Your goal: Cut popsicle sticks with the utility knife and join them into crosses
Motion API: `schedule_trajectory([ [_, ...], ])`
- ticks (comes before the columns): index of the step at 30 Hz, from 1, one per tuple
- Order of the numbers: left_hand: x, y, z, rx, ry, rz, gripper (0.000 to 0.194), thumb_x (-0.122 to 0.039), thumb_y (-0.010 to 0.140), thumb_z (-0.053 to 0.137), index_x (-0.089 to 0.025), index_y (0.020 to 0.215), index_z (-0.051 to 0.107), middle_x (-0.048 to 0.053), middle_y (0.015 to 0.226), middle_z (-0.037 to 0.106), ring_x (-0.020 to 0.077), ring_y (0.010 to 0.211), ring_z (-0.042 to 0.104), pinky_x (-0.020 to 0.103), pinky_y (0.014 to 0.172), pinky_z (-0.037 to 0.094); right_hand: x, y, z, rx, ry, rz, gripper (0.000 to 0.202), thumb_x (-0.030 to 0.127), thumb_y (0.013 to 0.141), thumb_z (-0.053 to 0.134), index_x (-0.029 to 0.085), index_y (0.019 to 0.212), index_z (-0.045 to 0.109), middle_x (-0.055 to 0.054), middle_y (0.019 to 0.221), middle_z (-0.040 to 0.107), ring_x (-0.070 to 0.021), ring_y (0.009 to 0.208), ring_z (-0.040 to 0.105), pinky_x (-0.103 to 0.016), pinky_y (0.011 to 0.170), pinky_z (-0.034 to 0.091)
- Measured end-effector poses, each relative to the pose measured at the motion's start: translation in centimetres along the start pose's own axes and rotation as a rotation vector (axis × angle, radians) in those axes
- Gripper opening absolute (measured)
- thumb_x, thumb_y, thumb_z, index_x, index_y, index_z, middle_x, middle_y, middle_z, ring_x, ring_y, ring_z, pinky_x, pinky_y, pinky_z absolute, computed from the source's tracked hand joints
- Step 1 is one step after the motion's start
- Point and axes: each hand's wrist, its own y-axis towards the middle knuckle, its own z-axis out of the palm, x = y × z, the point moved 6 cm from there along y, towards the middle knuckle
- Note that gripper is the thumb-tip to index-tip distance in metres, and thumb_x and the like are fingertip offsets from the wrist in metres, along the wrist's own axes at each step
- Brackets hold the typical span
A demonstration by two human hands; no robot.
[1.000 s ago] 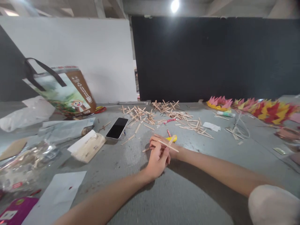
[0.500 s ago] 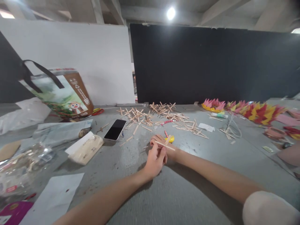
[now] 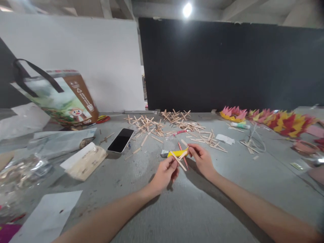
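My left hand (image 3: 165,172) is closed, with thumb and fingertips pinching a flat wooden craft stick (image 3: 181,165) that slants down to the right. My right hand (image 3: 202,160) is closed too, its fingertips on the end of a second craft stick (image 3: 184,153). The two sticks meet between my hands; whether they are joined I cannot tell. Just behind them a yellow utility knife (image 3: 172,154) lies on the table, partly covered by the sticks. A thin red pencil-like stick (image 3: 179,145) passes beneath the knife and the craft sticks.
Loose and crossed craft sticks (image 3: 146,125) are heaped at the back. To the left are a phone (image 3: 120,140), a tissue pack (image 3: 87,162), a white sheet (image 3: 48,211) and a carrier bag (image 3: 68,98). Pink, red and yellow paper crowns (image 3: 286,123) and a glue stick (image 3: 240,125) stand back right.
My right hand has moved back from beyond my left hand to its right side, and its fingertips now hold a stick. More of the yellow knife and red stick shows. The view has shifted slightly.
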Motion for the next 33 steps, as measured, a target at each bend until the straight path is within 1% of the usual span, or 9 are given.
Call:
schedule_trajectory([
  [1,0.2,0.0,0.2,0.056,-0.009,-0.011,0.047,-0.062,0.097,0.056,-0.019,0.078,0.05,-0.005,0.058,0.05,0.0074,0.047,0.042,0.02,0.048,0.036,0.0,-0.3,0.2,0.001,0.03,0.013,0.035,0.052,0.1,0.058,0.019,0.106,0.07,-0.002,0.079,0.069,-0.019,0.072,0.063,-0.032,0.071,0.053],
  [3,0.6,0.0,0.6,0.154,-0.077,-0.062,0.049,-0.065,0.094,0.058,-0.02,0.078,0.049,-0.008,0.057,0.039,0.0077,0.047,0.036,0.021,0.049,0.035,0.2,-0.8,0.9,0.031,0.083,0.032,0.034,0.053,0.099,0.06,0.02,0.099,0.069,-0.002,0.075,0.069,-0.018,0.068,0.063,-0.031,0.066,0.053],
  [5,1.0,-0.2,0.9,0.228,-0.075,-0.12,0.049,-0.065,0.094,0.06,-0.02,0.077,0.049,-0.008,0.059,0.037,0.0082,0.049,0.034,0.022,0.051,0.034,0.4,-1.4,1.6,0.065,0.125,0.051,0.033,0.053,0.099,0.06,0.021,0.098,0.069,0.0,0.071,0.067,-0.0159,0.059,0.06,-0.029,0.058,0.051],
  [7,1.1,-0.3,0.8,0.252,-0.031,-0.137,0.05,-0.066,0.094,0.058,-0.019,0.077,0.05,-0.007,0.06,0.038,0.0088,0.051,0.033,0.023,0.052,0.031,0.5,-1.9,2.1,0.103,0.15,0.066,0.031,0.052,0.098,0.063,0.022,0.099,0.071,0.0,0.075,0.069,-0.0151,0.057,0.058,-0.028,0.055,0.05],
  [12,0.5,-0.3,0.7,0.257,0.051,-0.124,0.051,-0.066,0.096,0.055,-0.019,0.076,0.051,-0.006,0.059,0.038,0.0097,0.051,0.033,0.025,0.053,0.027,0.6,-2.5,2.6,0.198,0.184,0.032,0.027,0.047,0.1,0.061,0.025,0.111,0.074,-0.003,0.088,0.074,-0.0169,0.071,0.064,-0.028,0.064,0.051],
  [17,0.5,-0.3,0.7,0.253,0.064,-0.136,0.054,-0.071,0.094,0.054,-0.02,0.077,0.05,-0.006,0.058,0.037,0.01,0.051,0.032,0.025,0.053,0.026,0.8,-2.5,2.7,0.24,0.165,0.03,0.026,0.044,0.1,0.062,0.025,0.11,0.075,-0.005,0.098,0.077,-0.0193,0.082,0.07,-0.031,0.073,0.055],
  [21,0.7,-0.4,0.7,0.262,0.057,-0.142,0.055,-0.072,0.094,0.053,-0.02,0.077,0.05,-0.006,0.059,0.038,0.0103,0.052,0.032,0.026,0.053,0.025,1.0,-2.6,2.6,0.245,0.159,0.032,0.025,0.043,0.099,0.063,0.025,0.109,0.076,-0.005,0.096,0.077,-0.0194,0.082,0.071,-0.031,0.074,0.055],
  [28,0.6,-0.4,0.7,0.271,0.076,-0.13,0.052,-0.068,0.097,0.052,-0.019,0.079,0.051,-0.005,0.06,0.039,0.0103,0.053,0.031,0.026,0.054,0.025,0.8,-2.6,2.6,0.253,0.185,0.041,0.023,0.042,0.099,0.065,0.025,0.109,0.076,-0.005,0.098,0.078,-0.0194,0.084,0.071,-0.031,0.077,0.056],
  [33,0.5,-0.4,0.6,0.246,0.097,-0.116,0.054,-0.071,0.095,0.052,-0.019,0.079,0.051,-0.006,0.059,0.039,0.0102,0.051,0.033,0.026,0.053,0.025,0.8,-2.7,2.6,0.254,0.192,0.043,0.024,0.043,0.097,0.067,0.025,0.108,0.077,-0.005,0.099,0.078,-0.0202,0.085,0.072,-0.032,0.077,0.057],
])
